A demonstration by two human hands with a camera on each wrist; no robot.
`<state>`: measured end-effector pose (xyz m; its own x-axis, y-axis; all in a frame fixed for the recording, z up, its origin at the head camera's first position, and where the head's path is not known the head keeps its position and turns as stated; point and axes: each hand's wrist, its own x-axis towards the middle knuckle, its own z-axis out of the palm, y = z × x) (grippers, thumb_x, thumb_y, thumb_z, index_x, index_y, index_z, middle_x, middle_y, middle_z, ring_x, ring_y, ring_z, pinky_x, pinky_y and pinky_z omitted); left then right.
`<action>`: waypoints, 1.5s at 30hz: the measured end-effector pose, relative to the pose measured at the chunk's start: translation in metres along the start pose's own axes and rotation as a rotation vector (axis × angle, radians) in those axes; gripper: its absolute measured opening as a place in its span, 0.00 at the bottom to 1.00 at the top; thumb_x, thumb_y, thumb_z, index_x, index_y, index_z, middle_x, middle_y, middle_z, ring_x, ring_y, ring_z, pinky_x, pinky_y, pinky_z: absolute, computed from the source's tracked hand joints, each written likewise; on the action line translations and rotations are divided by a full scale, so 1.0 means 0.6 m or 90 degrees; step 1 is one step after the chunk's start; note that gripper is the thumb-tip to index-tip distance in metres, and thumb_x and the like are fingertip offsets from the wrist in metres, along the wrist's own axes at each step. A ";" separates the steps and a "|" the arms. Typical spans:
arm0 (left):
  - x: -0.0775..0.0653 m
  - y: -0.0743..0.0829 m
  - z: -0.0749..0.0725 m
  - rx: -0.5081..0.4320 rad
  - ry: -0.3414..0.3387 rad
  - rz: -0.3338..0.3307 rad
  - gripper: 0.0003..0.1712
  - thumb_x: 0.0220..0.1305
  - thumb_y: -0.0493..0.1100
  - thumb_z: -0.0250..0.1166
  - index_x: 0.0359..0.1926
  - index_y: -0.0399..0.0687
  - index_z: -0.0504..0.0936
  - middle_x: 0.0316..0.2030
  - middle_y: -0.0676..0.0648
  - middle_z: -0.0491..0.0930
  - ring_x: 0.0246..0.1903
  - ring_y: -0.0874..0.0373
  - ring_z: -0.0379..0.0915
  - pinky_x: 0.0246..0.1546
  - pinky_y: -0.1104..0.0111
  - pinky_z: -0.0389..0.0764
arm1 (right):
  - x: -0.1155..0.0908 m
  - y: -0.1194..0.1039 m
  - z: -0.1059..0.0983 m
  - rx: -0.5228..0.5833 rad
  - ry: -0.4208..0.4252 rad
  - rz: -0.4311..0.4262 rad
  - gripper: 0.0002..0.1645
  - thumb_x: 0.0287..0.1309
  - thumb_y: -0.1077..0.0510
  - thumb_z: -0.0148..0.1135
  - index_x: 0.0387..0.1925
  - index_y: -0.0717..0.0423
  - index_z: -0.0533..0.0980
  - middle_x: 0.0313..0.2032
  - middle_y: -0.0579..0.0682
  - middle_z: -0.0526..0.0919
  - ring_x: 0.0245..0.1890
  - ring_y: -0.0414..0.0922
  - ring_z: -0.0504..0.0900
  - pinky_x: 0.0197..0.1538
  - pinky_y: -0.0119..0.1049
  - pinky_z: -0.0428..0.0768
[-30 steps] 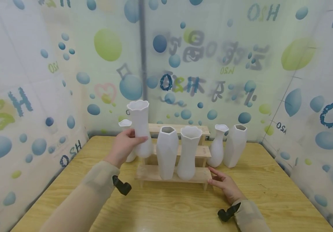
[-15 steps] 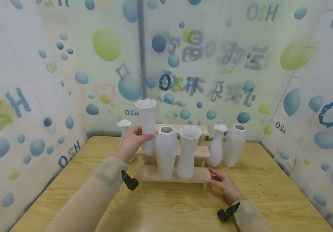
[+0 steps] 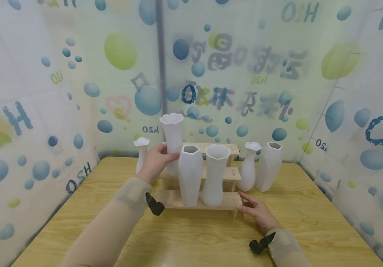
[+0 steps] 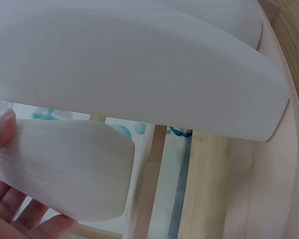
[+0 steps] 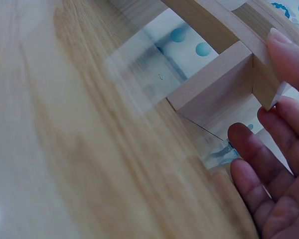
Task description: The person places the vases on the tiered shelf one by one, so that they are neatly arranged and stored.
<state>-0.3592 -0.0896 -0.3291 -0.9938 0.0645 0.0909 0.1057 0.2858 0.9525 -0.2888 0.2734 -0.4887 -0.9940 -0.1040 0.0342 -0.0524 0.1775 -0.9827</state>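
My left hand [image 3: 156,161] grips a tall white vase with a scalloped rim [image 3: 172,133] by its lower body. It is upright over the left end of the middle step of a three-step wooden stand [image 3: 233,200]. In the left wrist view this vase's base [image 4: 104,174] shows close to the wooden step; whether they touch I cannot tell. Two more vases stand on the bottom step: a faceted white vase [image 3: 190,178] and a second scalloped vase [image 3: 215,176]. My right hand [image 3: 259,213] pinches the bottom step's right end between thumb and index finger, its other fingers loose.
A slim white vase [image 3: 141,154] stands on the table at the left, partly behind my left hand. At the right of the stand are another slim vase [image 3: 248,168] and a faceted vase [image 3: 269,168]. A patterned curtain [image 3: 121,85] encloses the wooden table [image 3: 191,237].
My left hand has carried the scalloped vase rightward and slightly down, over the middle step and partly behind the faceted vase. The right hand keeps its place on the stand.
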 end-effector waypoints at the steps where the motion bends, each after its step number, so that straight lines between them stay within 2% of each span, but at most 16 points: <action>1: 0.001 0.000 0.001 -0.003 -0.002 -0.002 0.37 0.52 0.57 0.73 0.61 0.54 0.72 0.57 0.50 0.74 0.57 0.50 0.68 0.61 0.49 0.66 | 0.000 0.000 0.000 0.000 0.000 -0.001 0.38 0.56 0.58 0.67 0.68 0.58 0.65 0.51 0.61 0.79 0.49 0.47 0.76 0.55 0.39 0.69; 9: 0.010 -0.001 0.012 -0.014 -0.005 0.002 0.34 0.55 0.53 0.71 0.61 0.51 0.72 0.57 0.48 0.74 0.57 0.49 0.69 0.59 0.49 0.68 | 0.002 0.000 0.000 -0.004 0.004 0.006 0.38 0.56 0.58 0.67 0.68 0.58 0.65 0.52 0.60 0.79 0.49 0.47 0.76 0.55 0.40 0.68; 16: 0.011 0.002 0.019 -0.002 -0.008 -0.010 0.29 0.59 0.50 0.69 0.61 0.51 0.73 0.57 0.47 0.74 0.57 0.48 0.70 0.59 0.48 0.69 | 0.002 -0.001 0.000 -0.001 0.007 0.012 0.38 0.56 0.58 0.68 0.68 0.58 0.65 0.52 0.60 0.78 0.49 0.48 0.75 0.55 0.41 0.67; 22: 0.014 0.003 0.026 -0.014 -0.012 0.008 0.28 0.59 0.48 0.69 0.60 0.49 0.74 0.56 0.46 0.75 0.57 0.49 0.70 0.59 0.50 0.69 | 0.003 -0.001 0.000 0.002 0.007 0.019 0.39 0.56 0.58 0.68 0.68 0.58 0.66 0.53 0.60 0.78 0.49 0.47 0.75 0.55 0.40 0.67; 31: 0.018 0.004 0.033 -0.028 -0.010 0.002 0.27 0.60 0.46 0.68 0.59 0.49 0.74 0.56 0.46 0.75 0.57 0.48 0.69 0.59 0.51 0.70 | 0.001 -0.004 -0.001 0.005 0.005 0.020 0.39 0.57 0.59 0.67 0.68 0.59 0.64 0.54 0.60 0.77 0.50 0.46 0.76 0.56 0.40 0.67; 45: 0.020 0.002 0.034 -0.017 -0.016 -0.002 0.26 0.60 0.47 0.68 0.60 0.51 0.75 0.55 0.47 0.75 0.56 0.48 0.70 0.58 0.50 0.70 | 0.000 -0.007 0.000 -0.002 0.007 0.024 0.38 0.58 0.59 0.66 0.68 0.58 0.64 0.55 0.60 0.76 0.49 0.45 0.75 0.54 0.39 0.69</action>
<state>-0.3700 -0.0689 -0.3328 -0.9929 0.0876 0.0806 0.1009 0.2604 0.9602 -0.2884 0.2727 -0.4844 -0.9963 -0.0859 -0.0014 -0.0146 0.1846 -0.9827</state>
